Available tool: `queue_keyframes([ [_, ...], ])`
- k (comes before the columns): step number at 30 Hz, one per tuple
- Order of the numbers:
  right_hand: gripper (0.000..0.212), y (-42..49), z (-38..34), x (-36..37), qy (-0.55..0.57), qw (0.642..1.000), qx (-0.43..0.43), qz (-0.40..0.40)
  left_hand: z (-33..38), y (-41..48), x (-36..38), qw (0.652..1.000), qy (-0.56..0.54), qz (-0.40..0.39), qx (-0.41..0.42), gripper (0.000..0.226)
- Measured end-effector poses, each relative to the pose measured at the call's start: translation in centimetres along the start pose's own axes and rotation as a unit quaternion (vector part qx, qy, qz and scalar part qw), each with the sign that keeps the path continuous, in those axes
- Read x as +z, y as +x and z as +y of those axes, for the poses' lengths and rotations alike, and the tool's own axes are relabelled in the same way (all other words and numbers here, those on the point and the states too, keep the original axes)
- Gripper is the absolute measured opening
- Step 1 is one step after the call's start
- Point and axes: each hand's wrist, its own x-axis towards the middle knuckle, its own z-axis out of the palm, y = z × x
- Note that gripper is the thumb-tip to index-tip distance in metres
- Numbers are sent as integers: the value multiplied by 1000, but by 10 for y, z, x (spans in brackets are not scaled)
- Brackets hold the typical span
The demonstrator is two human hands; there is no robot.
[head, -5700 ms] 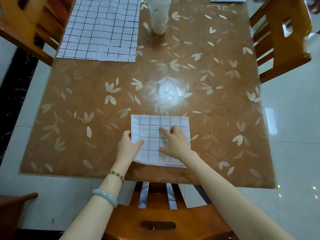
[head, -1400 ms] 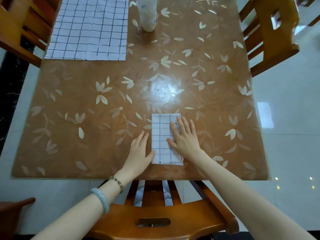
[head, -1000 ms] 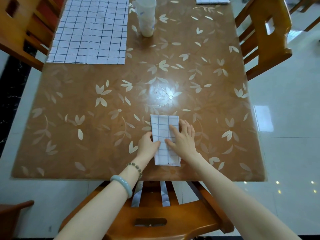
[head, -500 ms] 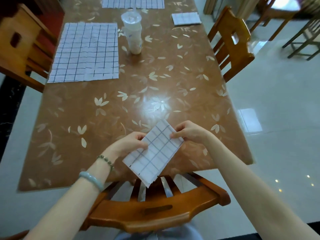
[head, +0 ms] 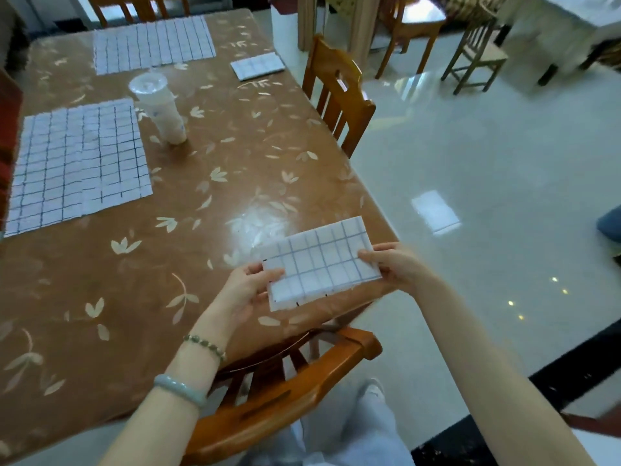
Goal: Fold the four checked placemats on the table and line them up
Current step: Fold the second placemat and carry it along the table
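You hold the folded white blue-checked placemat [head: 322, 264] above the near right corner of the brown leaf-patterned table [head: 208, 183], off the surface. Your left hand [head: 247, 290] pinches its left end, your right hand [head: 393, 265] its right end. Two unfolded checked placemats [head: 79, 163] lie far left; one folded placemat [head: 258, 65] lies far right.

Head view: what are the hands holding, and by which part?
One folded white placemat with blue checks, by its two short ends: the left hand pinches the left end, the right hand the right end.
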Motion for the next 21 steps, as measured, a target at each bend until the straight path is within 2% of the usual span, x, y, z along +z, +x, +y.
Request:
queue_keyframes([
  [3,24,0,6,-38,61,998,6,19,2,7,48,1000,-9,1,-4,28],
  [8,28,7,11,-126,102,994,-13,36,1,26,133,1000,20,3,8,24],
  [14,5,18,5,-236,133,991,-8,18,-3,47,254,999,-35,35,1,21],
  [16,4,22,1,-270,140,990,-8,24,-4,58,287,998,-36,44,8,26],
  [21,7,42,-15,-327,134,991,-10,16,4,81,342,997,-39,59,20,18],
])
